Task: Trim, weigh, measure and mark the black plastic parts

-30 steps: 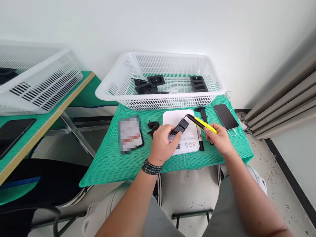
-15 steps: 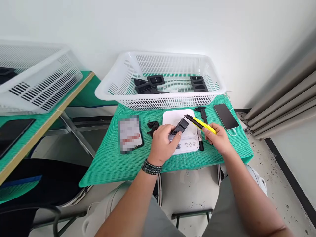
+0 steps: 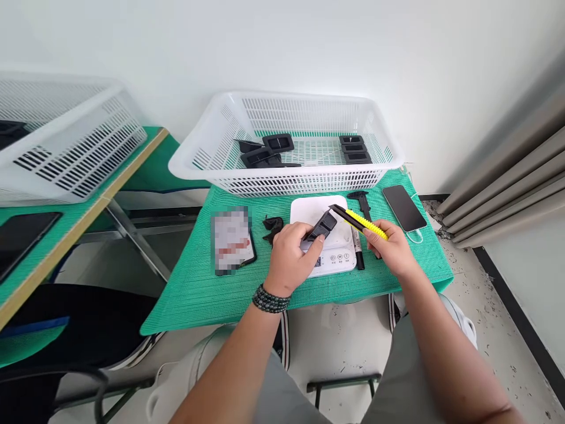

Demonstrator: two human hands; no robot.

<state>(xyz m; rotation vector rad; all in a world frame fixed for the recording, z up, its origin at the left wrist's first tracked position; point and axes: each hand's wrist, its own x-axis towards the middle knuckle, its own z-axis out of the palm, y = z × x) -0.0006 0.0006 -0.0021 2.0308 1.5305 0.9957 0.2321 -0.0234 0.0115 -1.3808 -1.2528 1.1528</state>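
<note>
My left hand (image 3: 295, 253) is closed around a black rectangular frame-like part (image 3: 324, 225), tilted above the white digital scale (image 3: 304, 206). In my right hand (image 3: 388, 244) is a yellow and black utility knife (image 3: 362, 222), its tip pointing left at the part's upper edge. Whether the blade touches the part I cannot tell. Black calipers (image 3: 362, 202) and a marker pen (image 3: 359, 253) lie beside the scale. A crumpled black piece (image 3: 272, 228) rests left of my left hand.
Behind the scale a white plastic basket (image 3: 282, 182) holds several black frame parts (image 3: 278, 142). A phone (image 3: 404, 208) with a cable lies at right, a blurred-out flat item (image 3: 232, 241) at left. Another table with a basket (image 3: 83, 153) and a person's dark-clothed leg (image 3: 101, 318) are on the left.
Almost nothing differs. Both hands keep their grip, with the knife tip staying at the part's upper edge.
</note>
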